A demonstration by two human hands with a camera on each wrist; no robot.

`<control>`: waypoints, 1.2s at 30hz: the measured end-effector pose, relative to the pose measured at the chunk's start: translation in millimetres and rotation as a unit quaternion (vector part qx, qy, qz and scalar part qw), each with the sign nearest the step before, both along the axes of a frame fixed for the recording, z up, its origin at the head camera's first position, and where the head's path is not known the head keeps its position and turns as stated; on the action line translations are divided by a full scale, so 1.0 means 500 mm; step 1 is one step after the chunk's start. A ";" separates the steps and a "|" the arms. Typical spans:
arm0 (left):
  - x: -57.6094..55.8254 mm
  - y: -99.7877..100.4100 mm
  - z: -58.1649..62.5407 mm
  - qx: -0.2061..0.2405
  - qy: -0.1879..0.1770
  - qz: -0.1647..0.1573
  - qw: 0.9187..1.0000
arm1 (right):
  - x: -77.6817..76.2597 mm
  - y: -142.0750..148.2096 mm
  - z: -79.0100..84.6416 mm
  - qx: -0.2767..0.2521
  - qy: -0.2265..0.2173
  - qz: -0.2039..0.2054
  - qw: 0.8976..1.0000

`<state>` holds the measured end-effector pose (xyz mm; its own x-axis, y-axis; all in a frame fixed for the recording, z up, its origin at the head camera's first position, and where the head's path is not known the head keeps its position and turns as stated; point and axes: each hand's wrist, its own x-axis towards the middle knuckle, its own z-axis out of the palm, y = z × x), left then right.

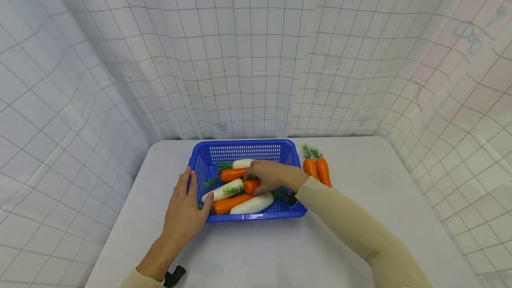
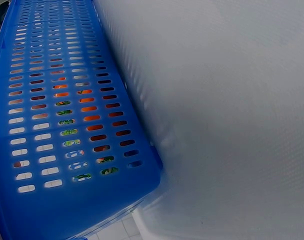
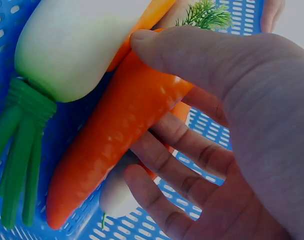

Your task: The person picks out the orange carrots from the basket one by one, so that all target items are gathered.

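A blue plastic basket (image 1: 276,215) holds several carrots and white radishes. Inside it, my right hand (image 1: 274,176) grips an orange carrot (image 3: 102,140) between thumb and fingers. The carrot lies beside a white radish (image 3: 77,45) with green stalks. Another white radish (image 1: 224,191) and an orange carrot (image 1: 233,174) lie to the left of the right hand. At the basket's left front corner is my left hand (image 1: 185,212), fingers extended along the side and thumb at the front rim. In the left wrist view, the basket's slotted wall (image 2: 57,200) fills the left part, with the contents glimpsed through it.
Two carrots (image 1: 323,172) with green tops lie on the white table (image 1: 360,190), right of the basket and partly behind the right forearm. White gridded sheets (image 1: 248,79) hang behind and on both sides. A black piece (image 1: 174,276) sits at the left wrist.
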<state>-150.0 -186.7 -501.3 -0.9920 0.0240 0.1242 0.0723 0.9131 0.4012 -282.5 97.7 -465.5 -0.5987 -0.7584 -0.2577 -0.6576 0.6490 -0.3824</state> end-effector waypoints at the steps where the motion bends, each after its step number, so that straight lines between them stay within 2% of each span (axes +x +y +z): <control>1: 0.000 0.000 0.000 0.000 -0.001 0.000 1.000 | 0.000 -0.001 0.000 0.004 0.000 -0.001 1.000; 6: 0.001 0.001 0.001 -0.001 -0.001 0.003 1.000 | 0.001 -0.003 0.002 0.008 0.000 -0.004 1.000; 14: 0.002 0.002 0.001 -0.003 0.000 0.004 1.000 | 0.000 0.002 0.003 -0.014 0.011 -0.006 1.000; 26: 0.002 0.000 0.001 0.000 -0.005 0.001 1.000 | 0.001 0.032 0.039 -0.095 0.008 -0.031 0.995; 36: 0.001 -0.001 0.002 0.005 0.002 0.000 1.000 | 0.010 0.082 0.072 -0.169 0.027 -0.063 0.983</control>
